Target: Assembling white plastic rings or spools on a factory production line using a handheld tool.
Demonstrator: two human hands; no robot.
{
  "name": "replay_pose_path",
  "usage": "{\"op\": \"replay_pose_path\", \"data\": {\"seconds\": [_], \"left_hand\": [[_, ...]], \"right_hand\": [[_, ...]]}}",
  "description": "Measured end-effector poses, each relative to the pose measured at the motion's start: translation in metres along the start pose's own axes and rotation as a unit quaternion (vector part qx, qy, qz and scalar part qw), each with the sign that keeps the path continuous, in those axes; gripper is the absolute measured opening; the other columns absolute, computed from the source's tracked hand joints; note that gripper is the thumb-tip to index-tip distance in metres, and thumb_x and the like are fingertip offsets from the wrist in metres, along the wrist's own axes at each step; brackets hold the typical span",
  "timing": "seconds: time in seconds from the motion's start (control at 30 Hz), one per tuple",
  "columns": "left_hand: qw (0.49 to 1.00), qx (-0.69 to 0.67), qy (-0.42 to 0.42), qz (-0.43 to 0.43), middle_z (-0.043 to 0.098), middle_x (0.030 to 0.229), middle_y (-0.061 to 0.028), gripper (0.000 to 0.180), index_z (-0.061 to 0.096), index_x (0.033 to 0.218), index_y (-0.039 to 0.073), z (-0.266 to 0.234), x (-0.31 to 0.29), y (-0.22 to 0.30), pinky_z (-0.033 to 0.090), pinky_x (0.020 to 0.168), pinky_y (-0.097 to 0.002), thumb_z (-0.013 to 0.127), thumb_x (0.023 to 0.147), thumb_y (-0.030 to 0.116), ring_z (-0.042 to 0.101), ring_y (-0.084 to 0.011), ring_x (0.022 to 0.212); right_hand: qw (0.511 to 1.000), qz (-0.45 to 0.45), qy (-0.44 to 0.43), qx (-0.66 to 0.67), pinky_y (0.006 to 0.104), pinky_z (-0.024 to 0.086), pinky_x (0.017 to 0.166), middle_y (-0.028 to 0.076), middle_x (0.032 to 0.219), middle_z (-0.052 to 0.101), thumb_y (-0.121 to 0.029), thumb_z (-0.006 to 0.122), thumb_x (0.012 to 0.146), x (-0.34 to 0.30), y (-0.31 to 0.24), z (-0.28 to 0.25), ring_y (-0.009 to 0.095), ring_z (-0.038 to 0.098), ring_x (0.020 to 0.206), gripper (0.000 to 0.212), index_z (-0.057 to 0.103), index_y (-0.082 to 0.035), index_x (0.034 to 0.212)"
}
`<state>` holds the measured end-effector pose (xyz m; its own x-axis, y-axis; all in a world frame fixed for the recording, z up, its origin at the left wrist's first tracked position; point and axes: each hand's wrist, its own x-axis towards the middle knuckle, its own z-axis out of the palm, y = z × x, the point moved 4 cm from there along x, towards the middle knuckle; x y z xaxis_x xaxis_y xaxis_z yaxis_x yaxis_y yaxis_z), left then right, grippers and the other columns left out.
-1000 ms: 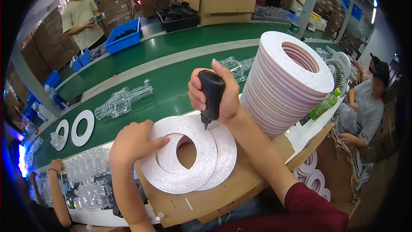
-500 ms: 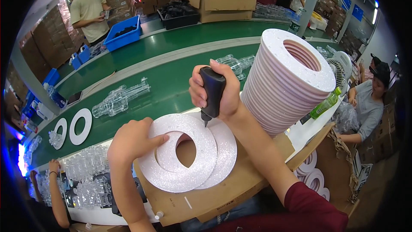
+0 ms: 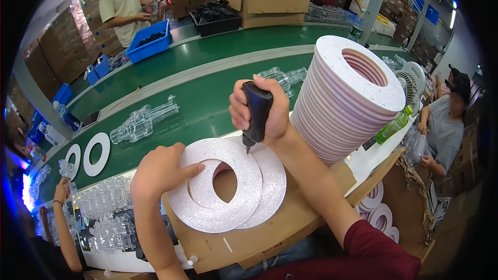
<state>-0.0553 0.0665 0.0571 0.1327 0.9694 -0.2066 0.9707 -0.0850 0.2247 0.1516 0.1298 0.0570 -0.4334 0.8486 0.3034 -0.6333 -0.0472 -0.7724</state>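
Note:
My right hand [image 3: 279, 111] is wrapped round a black squeeze bottle [image 3: 257, 105], held nozzle down. Its thin tip sits at the upper right edge of a white glittery ring [image 3: 246, 186]; whether it touches cannot be made out. That ring overlaps a second glittery ring [image 3: 276, 176], which sticks out to the right, over a sheet of brown cardboard [image 3: 215, 246]. My left hand [image 3: 162, 172] grips the upper ring's left side, thumb on top, the other fingers mostly hidden. Beyond my right forearm stands a tall, leaning stack of similar rings [image 3: 332, 106].
A green conveyor belt [image 3: 202, 101] carries clear plastic toy-like parts [image 3: 142, 120] and two flat white rings [image 3: 96, 154]. More clear parts [image 3: 111, 233] crowd the left, where a co-worker's hand [image 3: 61, 191] reaches in. At right are a green bottle [image 3: 390, 128], a fan [image 3: 410, 80] and a carton with rings [image 3: 381, 218].
My hands, the bottle and the rings barely move. The clear part on the belt has shifted slightly left. At lower left, the co-worker's hand has risen to a clear part beside the flat rings.

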Motion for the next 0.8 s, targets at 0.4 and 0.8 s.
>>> {"op": "replay_pose_path", "data": {"seconds": [0.4,0.8], "left_hand": [[0.999,0.017,0.037,0.015,0.071,0.085,-0.0219,0.055,0.071,0.104,0.000,-0.002,-0.003,0.007,0.055,0.075,-0.0438,0.077,0.076,0.047,0.070,-0.0375,0.081],[0.998,-0.004,0.067,-0.001,0.071,0.084,-0.0225,0.059,0.064,0.114,0.000,-0.005,-0.009,0.002,0.055,0.075,-0.0447,0.073,0.078,0.046,0.070,-0.0379,0.083]], "right_hand": [[0.996,0.001,-0.049,0.069,0.0295,0.041,0.051,0.007,0.059,0.046,-0.047,0.035,0.096,-0.005,-0.003,0.021,0.019,0.047,0.050,0.046,0.045,-0.007,0.075],[0.997,-0.007,-0.031,0.065,0.0283,0.039,0.048,0.004,0.055,0.044,-0.047,0.037,0.094,-0.005,0.009,0.014,0.016,0.043,0.047,0.045,0.044,-0.007,0.073]]}}
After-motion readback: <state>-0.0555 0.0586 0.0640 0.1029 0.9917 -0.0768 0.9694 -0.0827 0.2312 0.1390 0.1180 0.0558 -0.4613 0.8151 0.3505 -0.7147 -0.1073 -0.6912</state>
